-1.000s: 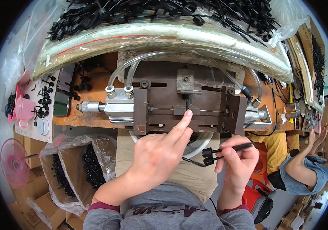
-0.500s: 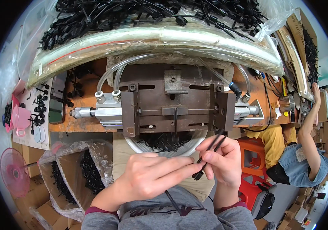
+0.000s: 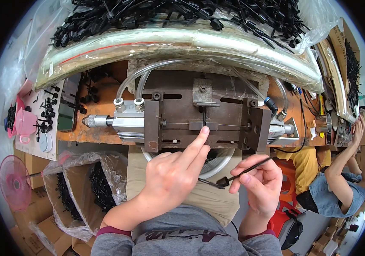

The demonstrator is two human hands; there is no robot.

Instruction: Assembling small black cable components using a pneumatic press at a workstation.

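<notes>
In the middle of the brown metal fixture [image 3: 178, 96], a short length of black rod [image 3: 204, 114] stands between the small centre block and the grey bracket [image 3: 205, 94]. My left hand [image 3: 171, 175] reaches over the fixture's front edge, its index fingertip on the near end of that rod and its other fingers partly bent. Lower right, my right hand [image 3: 259, 183] pinches a thin black plastic stem [image 3: 255, 165] with a wider socket-like end. Beside that end a second black stem [image 3: 210, 183] points left; my right hand's fingers partly hide how it is held.
Air cylinders [image 3: 129, 123] with clear hoses flank the fixture. Beneath its front edge sits a white-rimmed basket [image 3: 220, 166]. A heap of black parts [image 3: 182, 17] lies behind. Boxes of parts [image 3: 80, 192] and a pink fan [image 3: 16, 183] are left; a co-worker [image 3: 340, 179] is right.
My left hand has left my right hand and moved forward onto the fixture. The black rod there has shifted away from me, toward the bracket. My right hand has moved slightly right and down.
</notes>
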